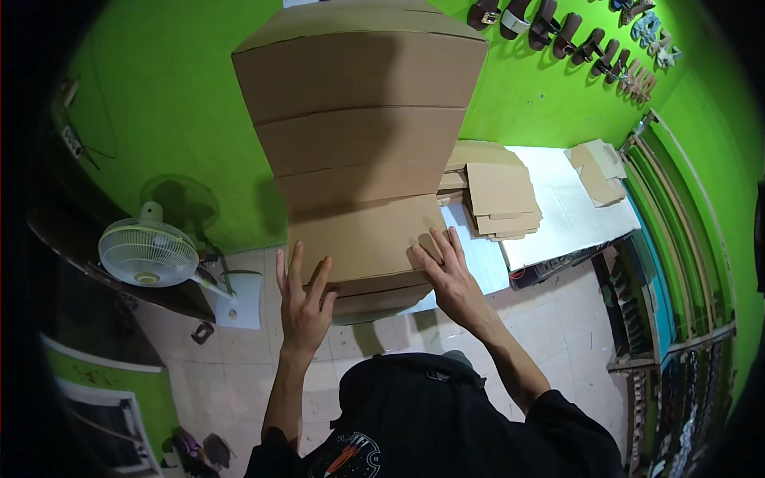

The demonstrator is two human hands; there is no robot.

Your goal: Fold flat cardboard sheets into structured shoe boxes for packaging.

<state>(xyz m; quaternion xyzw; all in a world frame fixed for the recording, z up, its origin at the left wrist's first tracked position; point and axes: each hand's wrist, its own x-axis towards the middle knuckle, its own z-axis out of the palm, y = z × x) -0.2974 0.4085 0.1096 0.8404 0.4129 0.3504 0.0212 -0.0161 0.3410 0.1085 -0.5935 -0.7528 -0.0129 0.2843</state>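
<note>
A large brown cardboard sheet (362,147) with several cross creases stands in front of me. Its lower panel (366,239) lies nearly flat, and a front part (374,299) folds down below the near edge. My left hand (303,311) is at the near left corner, fingers stretched apart, some of them against the cardboard and the thumb just under the edge. On the near right side, my right hand (453,279) rests spread fingertips on the lower panel. Neither hand wraps round the sheet. What lies beneath the cardboard is mostly hidden.
Stacked flat cardboard pieces (502,191) lie right of the sheet on a white table (550,227); another folded piece (598,171) is farther right. A fan (149,251) stands left. Sandals (566,36) hang on the green wall; a rack (677,263) runs along the right.
</note>
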